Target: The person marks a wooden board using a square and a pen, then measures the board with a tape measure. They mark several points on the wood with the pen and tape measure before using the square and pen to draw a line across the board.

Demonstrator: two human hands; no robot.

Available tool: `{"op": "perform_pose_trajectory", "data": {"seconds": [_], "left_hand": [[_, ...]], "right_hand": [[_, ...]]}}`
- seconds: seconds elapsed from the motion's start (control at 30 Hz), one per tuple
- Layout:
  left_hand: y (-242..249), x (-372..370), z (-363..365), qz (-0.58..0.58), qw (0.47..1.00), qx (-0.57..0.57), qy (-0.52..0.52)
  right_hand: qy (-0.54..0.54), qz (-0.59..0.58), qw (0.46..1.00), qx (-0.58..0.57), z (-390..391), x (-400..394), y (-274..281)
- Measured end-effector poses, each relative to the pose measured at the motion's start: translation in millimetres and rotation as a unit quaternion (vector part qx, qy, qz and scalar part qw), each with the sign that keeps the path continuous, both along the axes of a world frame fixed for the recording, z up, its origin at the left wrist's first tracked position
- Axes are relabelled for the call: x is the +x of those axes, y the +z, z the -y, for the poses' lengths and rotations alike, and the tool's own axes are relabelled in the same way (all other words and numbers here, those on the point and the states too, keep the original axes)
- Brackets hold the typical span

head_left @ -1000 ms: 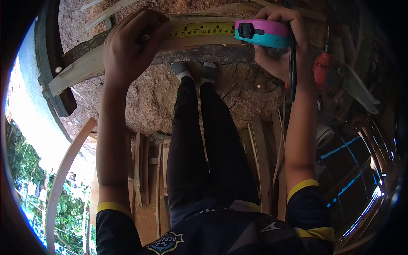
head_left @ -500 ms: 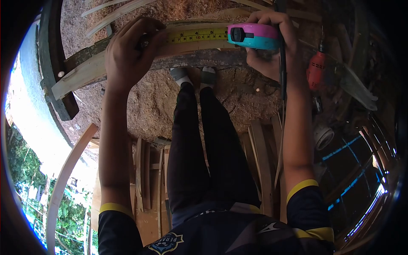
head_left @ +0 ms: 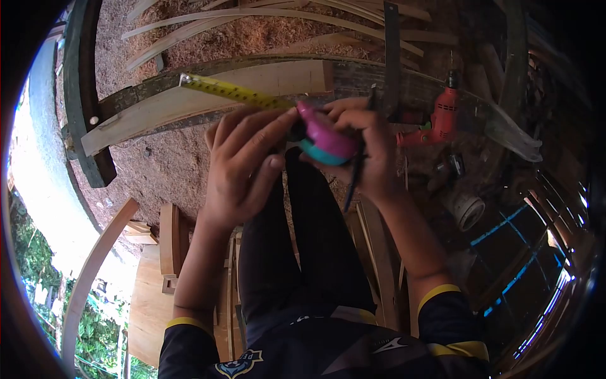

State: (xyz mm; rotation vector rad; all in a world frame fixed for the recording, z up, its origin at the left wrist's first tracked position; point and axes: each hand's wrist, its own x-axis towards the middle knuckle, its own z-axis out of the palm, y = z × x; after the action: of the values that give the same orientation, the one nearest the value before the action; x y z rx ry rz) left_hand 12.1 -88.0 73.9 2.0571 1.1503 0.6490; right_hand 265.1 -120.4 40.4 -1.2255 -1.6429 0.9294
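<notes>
A pink and teal tape measure (head_left: 328,140) is in my right hand (head_left: 372,142), with a thin dark stick-like item also between those fingers. A short length of yellow blade (head_left: 237,93) sticks out to the left, its metal end over the wood. My left hand (head_left: 243,161) has its fingers close together at the mouth of the tape measure; whether they pinch the blade is blurred. Beyond both hands, a curved pale wooden piece (head_left: 208,95) lies on a dark weathered beam (head_left: 360,79).
A red power drill (head_left: 444,117) lies at the right near a clear plastic bag (head_left: 514,136). Thin curved strips (head_left: 278,12) lie on shavings at the back. A dark upright beam (head_left: 79,95) is at the left, and wooden boards (head_left: 151,297) stand nearer my legs.
Both hands have moved off the wood toward my body and closer together. The tape measure has tilted, and its blade end now shows free above the wooden piece.
</notes>
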Motion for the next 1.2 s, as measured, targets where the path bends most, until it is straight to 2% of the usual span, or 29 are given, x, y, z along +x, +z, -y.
{"op": "perform_pose_trajectory", "data": {"seconds": [0.1,0.2,0.27,0.3,0.37,0.4,0.5,0.63,0.7,0.77,0.83,0.9,0.93,0.97,1.03,1.07,1.1,1.17,1.2], "left_hand": [[-5,1,12,0.051,0.998,-0.047,-0.006],[-9,-2,25,0.056,0.996,-0.056,0.047],[-10,3,32,0.076,0.982,0.036,0.169],[-10,1,35,0.076,0.982,0.037,0.169],[-10,-4,42,0.083,0.979,-0.084,0.167],[-9,-4,48,0.134,0.958,-0.196,0.159],[-13,2,57,0.203,0.929,-0.239,0.198],[-9,-10,40,0.260,0.905,-0.302,0.151],[-5,-15,26,0.247,0.904,-0.318,0.143],[-10,-20,15,0.220,0.933,-0.264,0.105],[-14,-23,11,0.229,0.923,-0.285,0.119],[-27,-30,9,0.309,0.877,-0.338,0.146],[-34,-38,6,0.285,0.884,-0.342,0.143],[-35,-44,2,0.286,0.883,-0.344,0.142],[-32,-57,-11,0.176,0.947,-0.257,0.084],[-34,-60,-20,0.164,0.964,-0.196,0.075],[-32,-63,-29,0.164,0.964,-0.197,0.075],[-26,-65,-45,0.054,0.993,-0.105,0.016],[-30,-62,-53,0.062,0.995,-0.077,0.013]], "right_hand": [[0.010,-0.016,1.000,-0.013,9,-21,3],[-0.031,-0.055,0.998,-0.023,19,-41,-6],[-0.062,-0.079,0.995,-0.024,24,-55,-11],[-0.083,-0.083,0.993,-0.023,27,-62,-13],[-0.102,-0.086,0.991,-0.020,26,-65,-10],[-0.084,-0.067,0.994,-0.028,27,-66,-7],[-0.053,-0.047,0.997,-0.022,20,-66,-1],[-0.008,-0.061,0.998,-0.031,18,-61,4],[0.009,-0.036,0.999,-0.025,18,-59,3],[0.026,-0.012,0.999,-0.019,17,-55,3],[0.070,0.007,0.997,-0.036,17,-50,4],[0.071,0.000,0.997,-0.029,16,-43,4],[0.073,-0.005,0.997,-0.021,15,-39,4],[0.072,-0.004,0.997,-0.023,13,-33,3],[-0.020,-0.002,0.997,0.074,4,-18,-3],[-0.065,0.052,0.989,0.125,-5,-10,-7],[-0.066,0.053,0.989,0.124,-13,-3,-9],[-0.084,0.170,0.971,0.144,-27,8,-14],[-0.068,0.155,0.978,0.123,-30,10,-25]]}}
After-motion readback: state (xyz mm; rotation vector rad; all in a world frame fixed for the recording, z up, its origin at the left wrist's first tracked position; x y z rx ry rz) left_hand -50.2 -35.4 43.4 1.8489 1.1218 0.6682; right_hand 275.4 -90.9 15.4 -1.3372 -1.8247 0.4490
